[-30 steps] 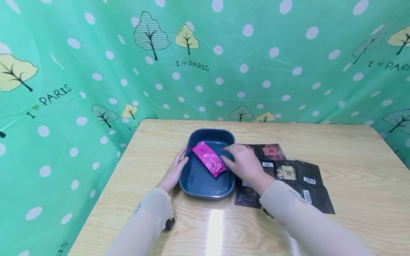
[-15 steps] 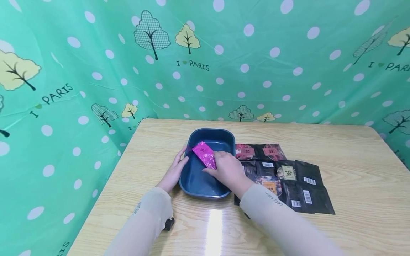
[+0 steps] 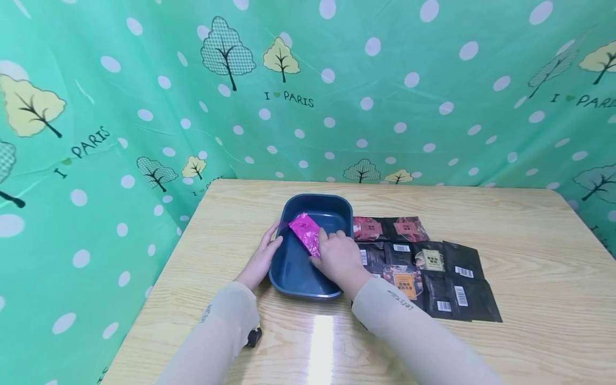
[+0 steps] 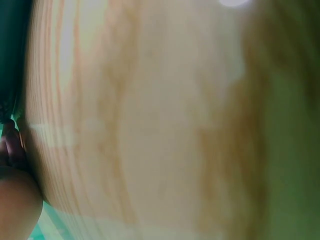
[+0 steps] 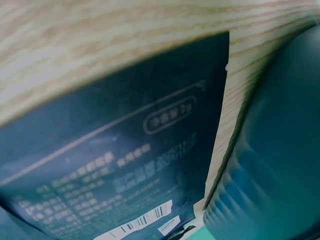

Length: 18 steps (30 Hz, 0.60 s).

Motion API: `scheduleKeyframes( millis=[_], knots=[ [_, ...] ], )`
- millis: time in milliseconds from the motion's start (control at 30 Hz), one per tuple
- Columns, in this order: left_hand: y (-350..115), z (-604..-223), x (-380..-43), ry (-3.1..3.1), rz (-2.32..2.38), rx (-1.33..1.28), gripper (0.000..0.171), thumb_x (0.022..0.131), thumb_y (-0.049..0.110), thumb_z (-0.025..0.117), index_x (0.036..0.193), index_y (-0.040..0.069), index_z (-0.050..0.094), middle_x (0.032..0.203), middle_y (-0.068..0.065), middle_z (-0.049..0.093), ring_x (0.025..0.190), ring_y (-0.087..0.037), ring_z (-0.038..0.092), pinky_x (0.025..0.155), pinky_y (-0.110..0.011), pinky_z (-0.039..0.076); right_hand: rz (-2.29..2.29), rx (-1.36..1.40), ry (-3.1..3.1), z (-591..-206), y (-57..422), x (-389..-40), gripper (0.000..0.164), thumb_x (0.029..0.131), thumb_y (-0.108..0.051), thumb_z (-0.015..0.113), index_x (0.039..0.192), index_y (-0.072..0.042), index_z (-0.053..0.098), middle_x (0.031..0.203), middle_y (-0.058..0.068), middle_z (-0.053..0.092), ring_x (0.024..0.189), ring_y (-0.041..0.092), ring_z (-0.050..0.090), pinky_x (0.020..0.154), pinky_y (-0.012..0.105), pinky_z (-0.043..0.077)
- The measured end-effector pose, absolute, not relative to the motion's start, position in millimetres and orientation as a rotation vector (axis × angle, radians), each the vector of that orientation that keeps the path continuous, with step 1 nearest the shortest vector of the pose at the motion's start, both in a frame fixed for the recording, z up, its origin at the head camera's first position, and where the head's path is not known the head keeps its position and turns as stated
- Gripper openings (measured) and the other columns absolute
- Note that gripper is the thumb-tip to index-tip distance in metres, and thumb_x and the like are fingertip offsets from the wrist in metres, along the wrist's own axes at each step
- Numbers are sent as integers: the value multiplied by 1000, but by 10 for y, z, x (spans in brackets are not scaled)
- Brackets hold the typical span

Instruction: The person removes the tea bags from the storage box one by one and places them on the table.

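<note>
A shiny pink packet (image 3: 305,230) lies slantwise inside a dark blue plastic bin (image 3: 298,280). My right hand (image 3: 340,261) reaches over the bin's right side and pinches the packet's lower end, which it hides. On the bin's left side, my left hand (image 3: 260,263) rests with its fingers fairly straight against the wall near the rim. The right wrist view catches the bin's curved outer wall (image 5: 275,150) beside a black packet (image 5: 125,165) with a barcode. Part of the left hand (image 4: 17,195) shows at the edge of the left wrist view.
Right of the bin, several black packets (image 3: 467,259) lie flat in rows, some with red, yellow or orange labels. My right forearm passes over the nearest ones. A wooden table (image 3: 529,235) carries everything, with a green patterned cloth (image 3: 409,107) behind it.
My right hand has moved left and down from above the bin's right side onto the pink packet's lower end. The left hand and the bin have stayed put.
</note>
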<state>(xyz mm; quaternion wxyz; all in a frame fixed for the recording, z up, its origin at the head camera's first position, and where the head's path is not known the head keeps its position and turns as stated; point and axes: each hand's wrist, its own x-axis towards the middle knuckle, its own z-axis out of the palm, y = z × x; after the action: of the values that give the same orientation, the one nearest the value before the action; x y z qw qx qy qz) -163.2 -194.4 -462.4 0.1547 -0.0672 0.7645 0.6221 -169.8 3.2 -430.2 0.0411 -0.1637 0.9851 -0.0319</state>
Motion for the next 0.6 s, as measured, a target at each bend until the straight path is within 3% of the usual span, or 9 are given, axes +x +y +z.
scheduleKeyframes(
  millis=[233, 600],
  knots=[
    [-1947, -4618, -1621, 2201, 1783, -191, 54, 107, 41, 35, 158, 36, 16, 159, -15, 32, 143, -38, 37, 118, -56, 29, -207, -503, 3036, -4301, 52, -1699, 67, 89, -43, 71, 140, -4, 50, 123, 15, 68, 109, 29, 62, 93, 42, 56],
    [-1944, -4623, -1633, 2229, 1772, -172, 57, 106, 44, 37, 158, 33, 17, 165, -9, 19, 147, -37, 29, 120, -56, 23, -609, -405, 2921, -4164, 123, -1713, 72, 87, -37, 75, 144, -5, 47, 135, 16, 61, 124, 32, 58, 100, 45, 52]
  ],
)
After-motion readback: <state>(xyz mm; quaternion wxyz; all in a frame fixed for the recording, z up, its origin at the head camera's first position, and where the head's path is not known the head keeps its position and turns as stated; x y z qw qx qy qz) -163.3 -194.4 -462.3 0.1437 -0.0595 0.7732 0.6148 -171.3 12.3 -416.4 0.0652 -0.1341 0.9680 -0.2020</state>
